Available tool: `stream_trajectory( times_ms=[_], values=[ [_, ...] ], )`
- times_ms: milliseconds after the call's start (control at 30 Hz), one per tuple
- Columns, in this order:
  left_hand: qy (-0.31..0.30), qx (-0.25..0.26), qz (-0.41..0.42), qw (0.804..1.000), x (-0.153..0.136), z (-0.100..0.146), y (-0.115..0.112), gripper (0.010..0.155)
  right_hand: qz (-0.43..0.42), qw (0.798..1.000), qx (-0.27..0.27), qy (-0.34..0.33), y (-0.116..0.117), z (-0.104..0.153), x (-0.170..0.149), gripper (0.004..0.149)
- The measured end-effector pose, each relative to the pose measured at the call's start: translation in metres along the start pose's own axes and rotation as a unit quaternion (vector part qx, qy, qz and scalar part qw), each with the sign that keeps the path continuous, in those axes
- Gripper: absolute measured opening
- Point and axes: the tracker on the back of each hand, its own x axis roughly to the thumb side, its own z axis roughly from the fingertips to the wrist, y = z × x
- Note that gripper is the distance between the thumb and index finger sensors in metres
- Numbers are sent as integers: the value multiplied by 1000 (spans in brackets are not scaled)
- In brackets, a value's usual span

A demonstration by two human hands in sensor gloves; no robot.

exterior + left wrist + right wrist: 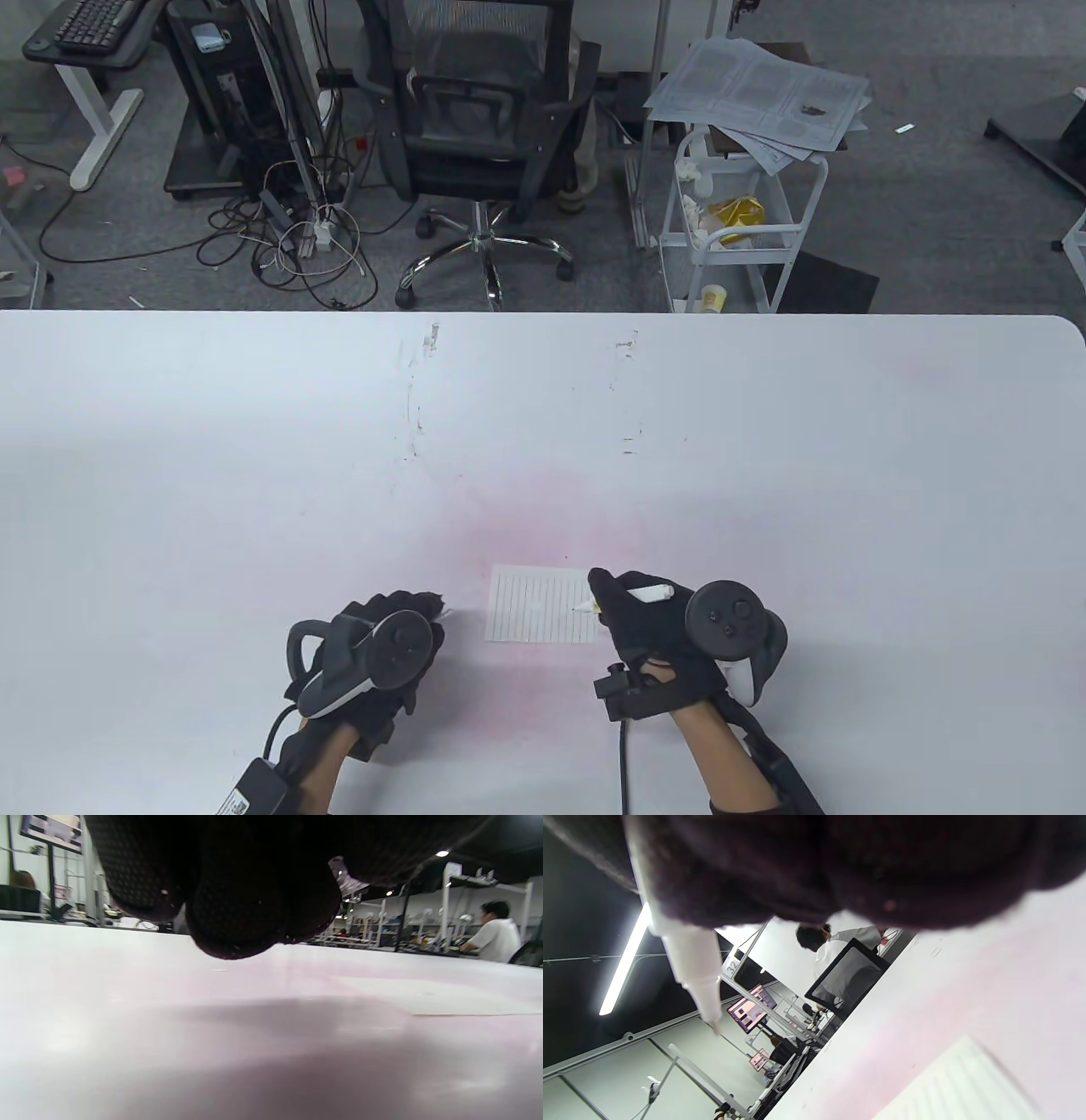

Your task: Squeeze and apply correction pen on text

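Note:
A small lined paper point(540, 604) lies flat on the white table point(543, 424). My right hand point(609, 596) grips a white correction pen point(646, 592), whose tip points left just over the paper's right edge. In the right wrist view the pen's nozzle point(695, 976) sticks out below my gloved fingers, lifted off the paper point(967, 1086). My left hand point(428, 613) rests on the table just left of the paper with fingers curled under. In the left wrist view a small pale thing point(344, 878) peeks between the curled fingers point(237, 899); I cannot tell what it is.
The table's far edge runs across the middle of the table view. Beyond it stand an office chair point(484, 110) and a white cart point(738, 229) with papers on top. The tabletop has a faint pink stain point(551, 518) around the paper.

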Motion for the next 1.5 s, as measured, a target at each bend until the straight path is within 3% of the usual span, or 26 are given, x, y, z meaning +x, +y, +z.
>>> stream_trajectory(
  times_ms=[533, 1500],
  values=[
    [-63, 20, 99, 993, 32, 3, 1, 46, -16, 997, 48, -53, 37, 16, 27, 46],
    [-106, 48, 101, 988, 49, 11, 7, 46, -64, 993, 94, 3, 51, 16, 20, 46]
  ],
)
